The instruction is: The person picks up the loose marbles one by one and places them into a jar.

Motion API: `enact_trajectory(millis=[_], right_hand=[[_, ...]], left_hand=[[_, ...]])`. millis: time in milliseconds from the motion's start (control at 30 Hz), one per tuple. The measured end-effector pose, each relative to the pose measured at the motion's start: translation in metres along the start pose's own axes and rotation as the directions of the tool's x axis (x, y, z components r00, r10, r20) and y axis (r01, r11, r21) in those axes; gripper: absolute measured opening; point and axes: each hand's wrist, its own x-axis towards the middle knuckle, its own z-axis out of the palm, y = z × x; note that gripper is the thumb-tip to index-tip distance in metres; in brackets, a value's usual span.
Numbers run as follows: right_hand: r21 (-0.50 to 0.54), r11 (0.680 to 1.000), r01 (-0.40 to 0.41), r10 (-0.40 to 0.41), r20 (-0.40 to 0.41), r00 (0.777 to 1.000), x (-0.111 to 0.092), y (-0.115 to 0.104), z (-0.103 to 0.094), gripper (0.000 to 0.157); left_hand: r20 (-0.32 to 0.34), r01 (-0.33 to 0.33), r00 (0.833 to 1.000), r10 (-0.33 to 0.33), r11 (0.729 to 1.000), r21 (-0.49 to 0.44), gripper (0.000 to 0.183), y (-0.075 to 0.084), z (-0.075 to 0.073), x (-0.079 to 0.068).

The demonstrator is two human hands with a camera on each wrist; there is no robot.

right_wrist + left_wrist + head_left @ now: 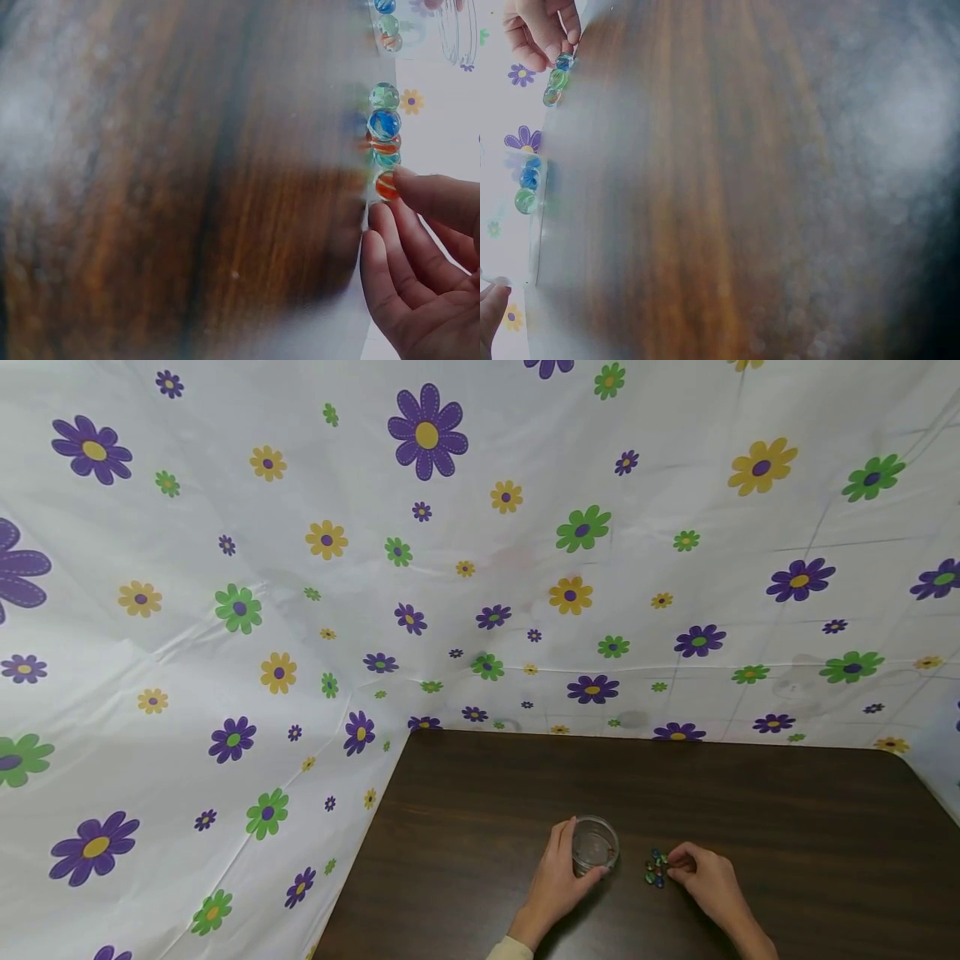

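The head view shows a small cluster of glass marbles on the dark brown wooden surface, toward the near edge of the picture. The right wrist view shows green, blue and orange marbles there, with an orange marble at the near end of the row. The right hand pinches that orange marble between thumb and fingertip, its other fingers bent.

Just left of the cluster, a clear, round glass bowl stands upright on the surface. The left hand grips it from the left, fingers round the far side and thumb at the near side. In the left wrist view, a blue marble and a green marble show at the bowl's wall; whether they lie inside or are seen through it, I cannot tell.

A cream sleeve covers the left wrist. Behind the surface and along its left side hangs a white cloth printed with purple, green and yellow flowers.
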Motion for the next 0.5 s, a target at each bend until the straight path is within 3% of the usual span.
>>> enact_trajectory(millis=[300, 500], right_hand=[[-0.044, 0.997, 0.063, -0.069, -0.157, 0.985, -0.002, -0.007, -0.003, 0.009], [-0.023, 0.988, 0.151, -0.151, -0.314, 0.937, -0.002, -0.012, -0.002, 0.011]], left_hand=[[-0.017, -0.022, 1.000, 0.023, 1.000, 0.014, 0.083, -0.001, 0.001, 0.000], [-0.025, -0.028, 0.999, 0.028, 1.000, 0.014, 0.082, -0.002, 0.001, 0.000]])
